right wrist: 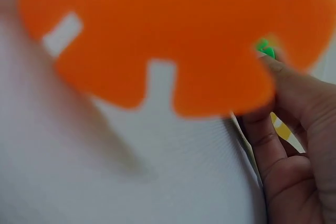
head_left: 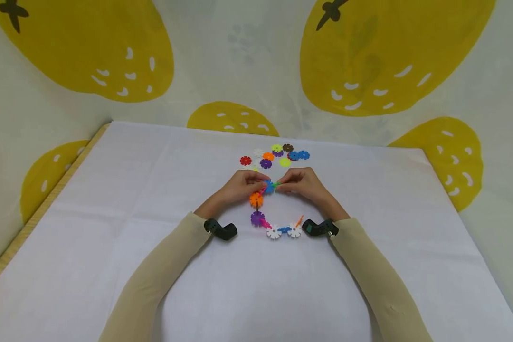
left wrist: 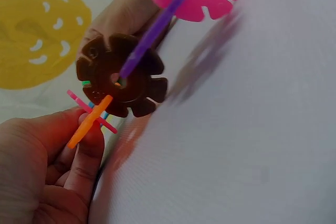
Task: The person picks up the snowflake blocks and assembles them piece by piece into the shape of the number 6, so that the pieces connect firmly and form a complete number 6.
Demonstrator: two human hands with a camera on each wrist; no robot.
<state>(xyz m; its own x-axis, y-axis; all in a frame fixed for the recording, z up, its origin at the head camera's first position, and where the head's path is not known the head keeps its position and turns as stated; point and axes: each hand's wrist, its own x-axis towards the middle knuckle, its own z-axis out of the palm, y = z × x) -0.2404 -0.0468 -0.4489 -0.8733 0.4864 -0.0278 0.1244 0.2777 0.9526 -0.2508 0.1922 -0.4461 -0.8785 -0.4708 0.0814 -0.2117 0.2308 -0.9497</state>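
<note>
A curved chain of notched plastic discs hangs from the hands over the white table. My left hand point(head_left: 242, 185) pinches a blue disc point(head_left: 268, 186) at the chain's upper end. Pinched in my right hand point(head_left: 301, 182) is a green disc point(head_left: 276, 185), seen edge-on against the blue one; how far their notches interlock cannot be told. Below the left hand come a pink disc, an orange disc point(head_left: 256, 199), a brown disc point(left wrist: 122, 75) and a purple disc point(head_left: 257, 218). White discs point(head_left: 274, 232) and an edge-on orange disc point(right wrist: 173, 35) form the far end, close to the right wrist.
Loose discs lie behind the hands: a red disc point(head_left: 245, 161), a purple disc point(head_left: 266, 164), a yellow disc point(head_left: 285, 162), a brown disc point(head_left: 288, 147), blue discs point(head_left: 304, 155) and others. White cloth covers the table point(head_left: 111, 199). A patterned curtain point(head_left: 239, 61) hangs behind it.
</note>
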